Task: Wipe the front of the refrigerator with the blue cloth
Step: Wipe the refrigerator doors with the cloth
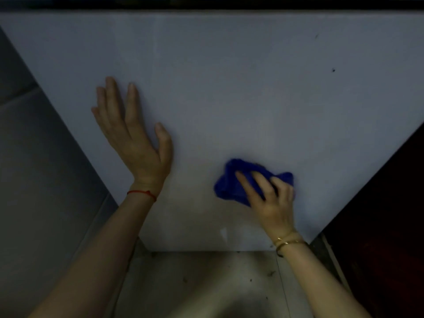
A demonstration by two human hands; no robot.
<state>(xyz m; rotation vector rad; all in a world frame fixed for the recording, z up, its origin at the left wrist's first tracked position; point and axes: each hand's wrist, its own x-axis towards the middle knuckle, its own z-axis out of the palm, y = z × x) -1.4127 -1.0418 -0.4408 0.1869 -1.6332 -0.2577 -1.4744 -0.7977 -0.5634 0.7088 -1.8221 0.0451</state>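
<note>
The refrigerator front [229,83] is a pale grey-white flat panel that fills most of the view. A bunched blue cloth [229,182] lies pressed against its lower right part. My right hand [268,198] covers the cloth's right side, fingers spread over it and holding it to the panel. My left hand [135,138] rests flat on the panel to the left, fingers apart and holding nothing. A red string circles the left wrist, and a gold bracelet the right.
A grey tiled wall [41,180] runs along the left of the refrigerator. Dark brown furniture [390,226] stands close at the right. A light tiled floor [206,283] with small specks of dirt lies below. A black gap [206,4] crosses the top.
</note>
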